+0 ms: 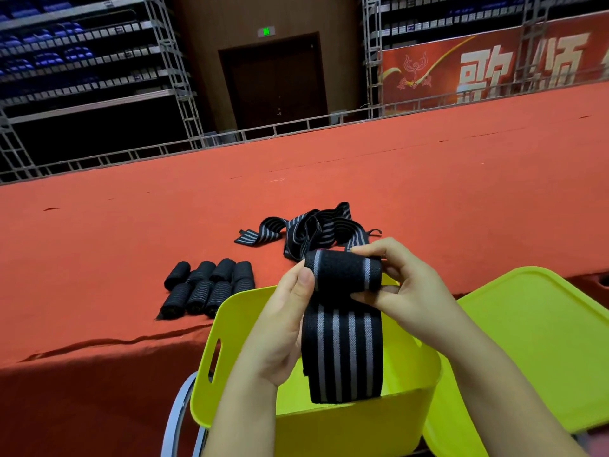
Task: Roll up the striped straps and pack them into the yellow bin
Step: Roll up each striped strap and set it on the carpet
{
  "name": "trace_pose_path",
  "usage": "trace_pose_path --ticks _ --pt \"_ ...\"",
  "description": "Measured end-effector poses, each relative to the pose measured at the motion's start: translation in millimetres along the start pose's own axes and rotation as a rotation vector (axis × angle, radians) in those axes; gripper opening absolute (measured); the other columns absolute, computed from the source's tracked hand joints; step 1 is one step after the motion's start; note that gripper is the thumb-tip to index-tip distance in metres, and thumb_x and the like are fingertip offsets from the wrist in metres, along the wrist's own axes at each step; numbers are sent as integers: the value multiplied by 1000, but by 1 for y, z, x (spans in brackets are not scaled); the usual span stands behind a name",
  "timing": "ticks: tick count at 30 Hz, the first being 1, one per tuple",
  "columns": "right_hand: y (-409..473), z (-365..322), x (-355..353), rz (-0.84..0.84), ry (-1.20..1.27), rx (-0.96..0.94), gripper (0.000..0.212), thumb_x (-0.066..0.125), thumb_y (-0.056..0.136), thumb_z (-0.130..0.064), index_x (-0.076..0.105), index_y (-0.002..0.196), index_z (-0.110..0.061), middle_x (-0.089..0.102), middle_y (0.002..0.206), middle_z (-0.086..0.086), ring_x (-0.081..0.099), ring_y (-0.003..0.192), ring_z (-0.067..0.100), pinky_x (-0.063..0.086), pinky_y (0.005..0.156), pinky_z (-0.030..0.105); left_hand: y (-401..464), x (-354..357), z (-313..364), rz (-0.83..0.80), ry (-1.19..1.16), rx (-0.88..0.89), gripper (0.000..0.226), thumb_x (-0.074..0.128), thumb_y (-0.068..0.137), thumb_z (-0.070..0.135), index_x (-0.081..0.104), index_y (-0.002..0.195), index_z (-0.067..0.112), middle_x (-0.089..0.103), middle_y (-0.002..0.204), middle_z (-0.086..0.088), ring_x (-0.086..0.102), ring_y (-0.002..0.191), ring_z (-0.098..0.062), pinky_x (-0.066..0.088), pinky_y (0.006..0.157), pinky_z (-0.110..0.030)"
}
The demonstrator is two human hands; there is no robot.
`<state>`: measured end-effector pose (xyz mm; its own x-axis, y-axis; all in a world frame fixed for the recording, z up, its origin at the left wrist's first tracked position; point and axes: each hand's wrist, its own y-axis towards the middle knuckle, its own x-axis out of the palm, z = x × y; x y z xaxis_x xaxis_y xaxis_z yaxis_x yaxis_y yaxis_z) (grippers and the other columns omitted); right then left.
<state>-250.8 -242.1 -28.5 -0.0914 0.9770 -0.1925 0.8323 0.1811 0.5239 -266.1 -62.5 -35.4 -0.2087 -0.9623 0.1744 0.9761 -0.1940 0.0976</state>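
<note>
Eight rolled straps (pixel 211 288), one bin (pixel 316 420)

You have 1 view, from the camera on your head. It looks forward and down over the yellow bin (pixel 329 420), close to your left hand (pixel 283 321) and right hand (pixel 405 291). Farther out it takes in the red stage surface (pixel 131 225), the dark door (pixel 273 84) and the racks (pixel 82 61).

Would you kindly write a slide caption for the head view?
Both hands, left hand and right hand, hold a striped strap over the yellow bin.
</note>
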Motion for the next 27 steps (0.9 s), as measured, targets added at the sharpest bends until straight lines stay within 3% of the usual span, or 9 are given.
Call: trace_pose_path --ticks 2,4,7,10,14,19,22,25,27 --pt "-2 0 2 -27 38 16 57 72 72 13 63 94 -39 61 117 -4 56 115 7 53 81 21 1 4 0 28 13 7 73 65 74 64 53 131 19 71 107 -9 69 92 -21 55 70 -28" --pt "-5 0 2 -73 66 73 53 77 70 0 64 95 -45 53 129 -10 48 124 0 50 93 28 2 4 -2 20 12 18 58 63 82 51 53 130 19 72 98 -4 69 75 -13 51 55 -19" --pt "-8 -1 -2 -129 191 213 33 76 68 -34 66 99 -40 47 134 -22 47 124 -6 40 102 29 -1 4 0 68 9 14 54 72 77 34 53 128 31 74 101 -6 72 85 -20 55 61 -27" --pt "-7 -2 -3 -105 357 329 35 74 76 -37 64 109 -29 66 114 -12 65 103 8 53 90 37 0 2 0 65 22 39 60 73 75 24 51 128 40 71 106 -16 69 96 -31 54 81 -47" --pt "-7 -3 -4 -116 430 456 59 69 68 -35 53 124 -29 68 112 1 68 100 14 56 75 35 0 1 1 26 39 55 63 64 74 18 48 132 39 69 112 -19 67 99 -33 52 87 -48" --pt "-8 -4 -5 -52 445 409 59 73 65 -27 57 121 -27 65 120 5 67 103 15 58 81 40 -1 -2 1 -31 52 3 72 62 75 17 39 139 40 69 118 -6 65 112 -29 51 90 -46" --pt "-8 -3 -3 4 391 361 62 80 65 -24 56 122 -30 62 122 1 68 100 18 53 90 51 -2 -1 1 -60 82 -28 76 66 77 22 33 145 34 67 123 -2 64 114 -24 51 91 -44" --pt "-6 -1 -4 27 352 270 64 80 66 -20 53 123 -32 60 122 0 69 96 20 57 79 39 -4 1 0 -80 107 -23 72 67 80 24 37 144 25 66 125 -3 63 116 -23 48 95 -45" --pt "-6 0 -5 38 325 202 63 76 66 -19 53 123 -34 60 122 -2 68 100 22 55 82 34 -5 2 1 -77 111 -25 64 66 80 26 43 140 23 68 123 -2 64 113 -21 51 89 -42"
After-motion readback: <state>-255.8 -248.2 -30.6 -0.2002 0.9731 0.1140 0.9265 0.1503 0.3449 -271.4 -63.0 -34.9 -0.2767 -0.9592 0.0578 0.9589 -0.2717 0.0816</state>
